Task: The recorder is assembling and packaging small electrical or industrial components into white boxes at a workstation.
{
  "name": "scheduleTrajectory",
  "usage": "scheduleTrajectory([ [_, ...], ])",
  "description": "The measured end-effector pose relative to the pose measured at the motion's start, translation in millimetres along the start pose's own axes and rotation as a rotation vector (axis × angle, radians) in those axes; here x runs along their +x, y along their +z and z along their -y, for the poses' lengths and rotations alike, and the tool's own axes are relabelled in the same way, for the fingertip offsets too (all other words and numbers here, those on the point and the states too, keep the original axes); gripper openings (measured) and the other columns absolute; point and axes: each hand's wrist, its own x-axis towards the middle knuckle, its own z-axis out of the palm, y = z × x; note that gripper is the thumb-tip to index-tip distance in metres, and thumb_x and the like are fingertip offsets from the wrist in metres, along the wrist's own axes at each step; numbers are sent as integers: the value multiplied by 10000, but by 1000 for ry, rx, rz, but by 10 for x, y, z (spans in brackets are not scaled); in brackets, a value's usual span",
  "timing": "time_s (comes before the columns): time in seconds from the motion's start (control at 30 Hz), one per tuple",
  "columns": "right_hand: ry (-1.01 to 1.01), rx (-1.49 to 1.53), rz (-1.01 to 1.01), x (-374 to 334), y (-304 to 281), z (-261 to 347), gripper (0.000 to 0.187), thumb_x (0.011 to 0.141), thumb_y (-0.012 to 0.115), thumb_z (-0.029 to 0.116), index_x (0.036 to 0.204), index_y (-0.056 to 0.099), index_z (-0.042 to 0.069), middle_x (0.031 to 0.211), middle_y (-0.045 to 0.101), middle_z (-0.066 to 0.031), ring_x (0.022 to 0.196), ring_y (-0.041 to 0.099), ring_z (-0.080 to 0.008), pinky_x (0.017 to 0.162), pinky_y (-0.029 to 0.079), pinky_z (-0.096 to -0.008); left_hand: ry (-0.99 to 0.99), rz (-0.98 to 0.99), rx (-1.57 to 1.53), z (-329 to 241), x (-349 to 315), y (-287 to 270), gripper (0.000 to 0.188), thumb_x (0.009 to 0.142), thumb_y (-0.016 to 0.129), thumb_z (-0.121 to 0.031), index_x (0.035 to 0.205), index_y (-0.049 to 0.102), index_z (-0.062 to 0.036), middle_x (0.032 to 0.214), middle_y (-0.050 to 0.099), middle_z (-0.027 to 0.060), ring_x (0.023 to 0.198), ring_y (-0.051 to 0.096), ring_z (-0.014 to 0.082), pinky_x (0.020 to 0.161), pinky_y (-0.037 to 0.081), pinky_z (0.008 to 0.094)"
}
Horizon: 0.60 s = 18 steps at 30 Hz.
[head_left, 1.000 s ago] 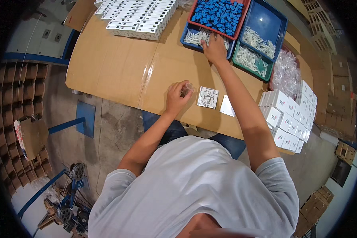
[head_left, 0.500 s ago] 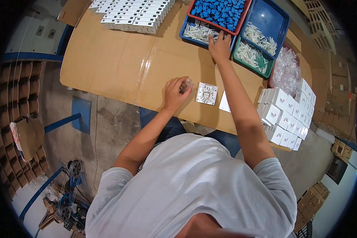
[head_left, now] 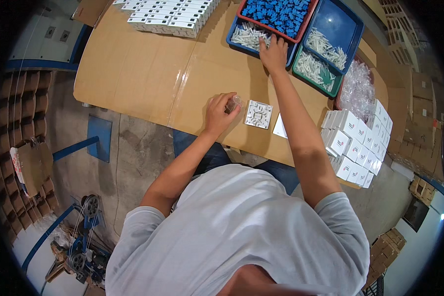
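Note:
My left hand (head_left: 220, 116) is closed round a small crumpled piece of clear plastic (head_left: 233, 103), which looks like a little bag, just above the cardboard-covered table. To its right lies a square white plate (head_left: 258, 114) with a moulded pattern of slots. Part of a flat white piece (head_left: 280, 127) shows beside my right forearm. My right hand (head_left: 275, 53) reaches over the front edge of a blue tray (head_left: 241, 47) holding thin white plastic pieces (head_left: 249, 35). Its fingers are apart, with the tips down among the pieces; I cannot see any piece gripped.
A red tray (head_left: 301, 35) of blue pieces overlaps the blue tray. Right of it, another blue tray (head_left: 334, 22) and a green tray (head_left: 336, 85) hold white pieces. Clear plastic bags (head_left: 357, 86) fill a bin. White boxes stand stacked at right (head_left: 355, 143) and far left (head_left: 175, 22).
My right hand stays at the blue tray, its fingers shifted slightly among the white pieces. My left hand keeps the clear plastic, turned a little. The whole view has shifted slightly.

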Motion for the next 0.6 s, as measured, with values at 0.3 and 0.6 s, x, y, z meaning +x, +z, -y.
scheduleTrajectory([
  [0.3, -223, 236, 88, 89, -3, 110, 472, 1006, 576, 413, 1270, 649, 29, 1224, 632, -220, 1172, 570, -400, 1064, 409, -529, -4, -14, 15, -8, -23, -20, 374, 805, 797, -192, 1147, 693, -82, 959, 689, 66, 870, 657, 258, 850, 485, 405],
  [0.6, -212, 128, 189, 246, 191, 235, 588, 1044, 470, 442, 1467, 514, 35, 1437, 568, -175, 1366, 492, -371, 1157, 298, -615, -5, -25, -12, -5, -2, -7, 373, 795, 798, -184, 1139, 696, -82, 942, 687, 66, 871, 656, 263, 847, 488, 409],
])
